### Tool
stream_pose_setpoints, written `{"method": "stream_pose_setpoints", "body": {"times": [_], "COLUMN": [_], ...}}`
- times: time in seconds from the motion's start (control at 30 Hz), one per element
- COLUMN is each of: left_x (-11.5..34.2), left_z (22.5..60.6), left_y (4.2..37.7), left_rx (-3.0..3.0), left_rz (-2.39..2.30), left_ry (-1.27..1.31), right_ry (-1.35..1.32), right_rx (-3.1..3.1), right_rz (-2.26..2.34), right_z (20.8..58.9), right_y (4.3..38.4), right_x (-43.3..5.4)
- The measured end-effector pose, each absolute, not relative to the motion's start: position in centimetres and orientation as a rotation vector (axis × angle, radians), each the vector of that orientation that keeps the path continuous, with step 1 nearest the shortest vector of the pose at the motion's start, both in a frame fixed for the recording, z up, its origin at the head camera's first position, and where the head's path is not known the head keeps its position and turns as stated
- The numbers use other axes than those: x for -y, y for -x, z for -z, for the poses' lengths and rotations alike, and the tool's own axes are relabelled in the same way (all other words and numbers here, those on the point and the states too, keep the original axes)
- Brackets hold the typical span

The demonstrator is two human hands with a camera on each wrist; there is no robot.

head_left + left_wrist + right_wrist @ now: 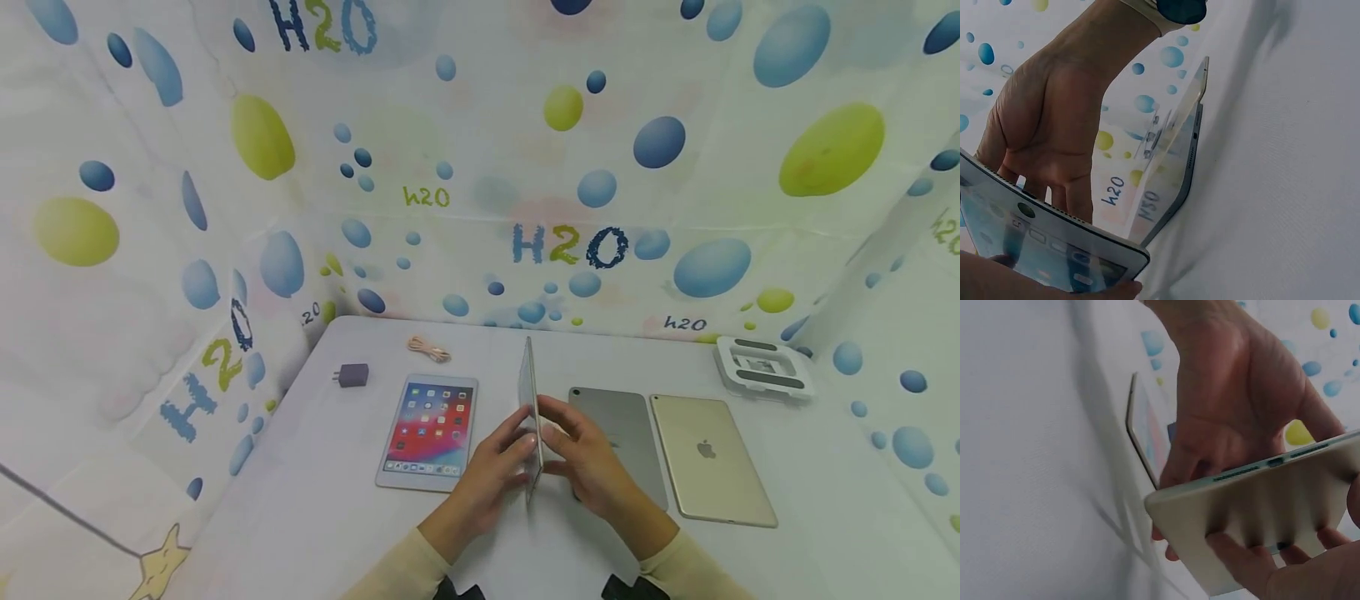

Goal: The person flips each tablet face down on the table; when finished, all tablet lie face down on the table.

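Between the two hands a silver-backed tablet [528, 367] stands on edge above the table, seen nearly side-on. My left hand [491, 471] holds it from the screen side. The right hand [592, 467] grips it from the back, its fingertips [1219, 540] against the pale back panel [1272, 512]. In the left wrist view the screen [1041, 250] shows icons and a round home button [1026, 209]. Left of the hands lies a white tablet [427, 433] with a lit home screen. A grey tablet [630, 433] lies face down to the right, partly hidden by the right hand.
A gold tablet [712, 458] lies face down beside the grey one. A white case [763, 367] sits at the back right. Toward the back left are a dark charger plug [352, 375] and a coiled cable [429, 348]. A patterned curtain [480, 167] surrounds the table.
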State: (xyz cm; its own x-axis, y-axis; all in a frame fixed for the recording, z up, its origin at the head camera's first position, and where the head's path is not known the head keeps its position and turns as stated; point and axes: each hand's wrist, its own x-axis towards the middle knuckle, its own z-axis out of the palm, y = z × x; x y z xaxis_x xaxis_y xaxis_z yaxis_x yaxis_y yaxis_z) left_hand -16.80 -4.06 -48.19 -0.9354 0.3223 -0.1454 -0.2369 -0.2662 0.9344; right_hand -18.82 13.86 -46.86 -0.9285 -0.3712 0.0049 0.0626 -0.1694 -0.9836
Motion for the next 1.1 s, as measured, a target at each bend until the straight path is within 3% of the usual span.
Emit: {"method": "stream_pose_setpoints", "body": {"times": [0.43, 0.73, 1.1], "left_x": [4.1, 4.9, 8.5], "left_z": [48.1, 47.8, 47.7], "left_y": [16.3, 16.5, 18.1], "left_rx": [-1.218, -1.252, -1.535], "left_rz": [-2.405, -2.449, -2.32], "left_ry": [-0.164, -0.254, -0.08], "right_ry": [0.36, 0.075, -0.074], "right_rx": [-2.137, -2.048, -1.91], "right_rz": [2.048, 2.144, 2.283], "right_z": [47.1, 48.8, 47.7], "right_y": [18.6, 20.4, 21.3], "right_x": [-13.6, -15.6, -17.2]}}
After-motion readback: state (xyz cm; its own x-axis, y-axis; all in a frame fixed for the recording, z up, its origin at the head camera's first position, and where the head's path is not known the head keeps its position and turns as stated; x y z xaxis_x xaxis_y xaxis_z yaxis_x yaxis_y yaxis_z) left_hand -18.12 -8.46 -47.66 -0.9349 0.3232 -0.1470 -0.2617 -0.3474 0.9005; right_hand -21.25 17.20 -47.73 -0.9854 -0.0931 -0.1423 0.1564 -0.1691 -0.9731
